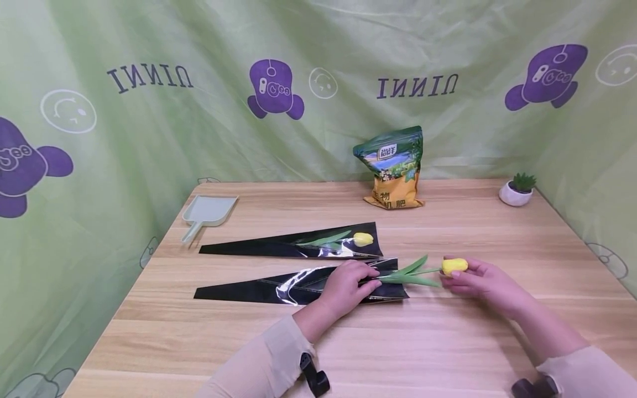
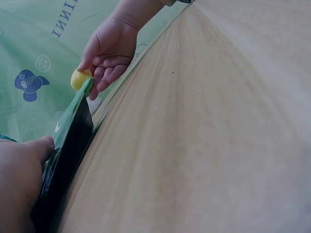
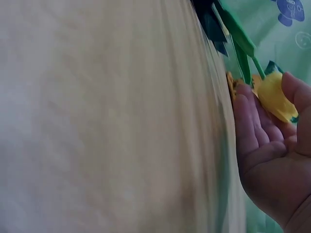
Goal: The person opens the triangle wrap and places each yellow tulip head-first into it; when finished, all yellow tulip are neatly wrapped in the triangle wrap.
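A yellow tulip [image 1: 455, 267] lies level at the mouth of the nearer black flower sleeve [image 1: 239, 291], its lower stem inside and its bloom and green leaves [image 1: 415, 272] outside. My right hand [image 1: 485, 284] pinches the bloom between thumb and fingers, seen closer in the right wrist view beside the yellow petals [image 3: 274, 97]. Near the sleeve's open end, my left hand [image 1: 345, 284] grips the sleeve, covering part of it and the stem. The left wrist view shows the left thumb [image 2: 43, 148] against the sleeve's clear film.
Behind, a second black sleeve [image 1: 259, 247] holds another yellow tulip [image 1: 363, 239]. A pale dustpan [image 1: 211, 210] lies at the back left. At the back stand a green and orange bag [image 1: 393, 171] and, farther right, a small potted succulent [image 1: 516, 193]. Printed green cloth surrounds the wooden table [image 1: 149, 342].
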`<state>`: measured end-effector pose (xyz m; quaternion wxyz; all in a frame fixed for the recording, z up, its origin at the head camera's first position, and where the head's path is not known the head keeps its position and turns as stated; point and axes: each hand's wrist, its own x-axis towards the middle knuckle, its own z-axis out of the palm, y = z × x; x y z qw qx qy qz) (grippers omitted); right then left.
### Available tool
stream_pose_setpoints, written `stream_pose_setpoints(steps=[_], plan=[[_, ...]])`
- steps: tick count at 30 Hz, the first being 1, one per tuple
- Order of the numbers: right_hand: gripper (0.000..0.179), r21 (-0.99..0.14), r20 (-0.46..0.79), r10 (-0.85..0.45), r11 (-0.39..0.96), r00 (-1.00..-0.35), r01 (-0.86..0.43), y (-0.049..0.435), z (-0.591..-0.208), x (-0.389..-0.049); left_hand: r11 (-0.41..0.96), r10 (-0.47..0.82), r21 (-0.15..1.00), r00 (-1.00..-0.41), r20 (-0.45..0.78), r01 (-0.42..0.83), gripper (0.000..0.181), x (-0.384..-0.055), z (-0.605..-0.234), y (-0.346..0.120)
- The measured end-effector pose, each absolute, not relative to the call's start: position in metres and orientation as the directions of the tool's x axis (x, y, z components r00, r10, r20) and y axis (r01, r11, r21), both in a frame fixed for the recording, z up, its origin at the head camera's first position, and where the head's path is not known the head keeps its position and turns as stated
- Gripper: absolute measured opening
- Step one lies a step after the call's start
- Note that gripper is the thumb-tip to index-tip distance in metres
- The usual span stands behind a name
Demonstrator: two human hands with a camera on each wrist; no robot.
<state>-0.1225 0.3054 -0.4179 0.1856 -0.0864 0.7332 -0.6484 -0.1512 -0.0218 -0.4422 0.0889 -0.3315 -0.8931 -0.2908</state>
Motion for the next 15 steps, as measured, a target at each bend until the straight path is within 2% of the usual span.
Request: stream_pose_setpoints(steps=[3, 5, 10, 15], plan=[[0.06, -0.961, -0.205, -0.382, 0.253, -0.901, 0.111, 0.31, -0.412, -0.126, 0.613, 0.541, 0.459, -0.765, 0.35, 0.643, 0.022, -0.151, -0.442, -0.022], [0.063, -0.94, -0.237, -0.363, 0.32, -0.901, 0.119, 0.311, -0.409, -0.127, 0.616, 0.542, 0.452, -0.764, 0.35, 0.644, 0.022, -0.151, -0.441, -0.021], [0.061, -0.877, -0.249, -0.312, 0.475, -0.917, 0.076, 0.305, -0.407, -0.131, 0.615, 0.548, 0.446, -0.759, 0.351, 0.651, 0.022, -0.15, -0.44, -0.021], [0.054, -0.878, -0.239, -0.343, 0.476, -0.908, 0.051, 0.292, -0.412, -0.135, 0.615, 0.551, 0.432, -0.751, 0.363, 0.66, 0.021, -0.15, -0.441, -0.021]])
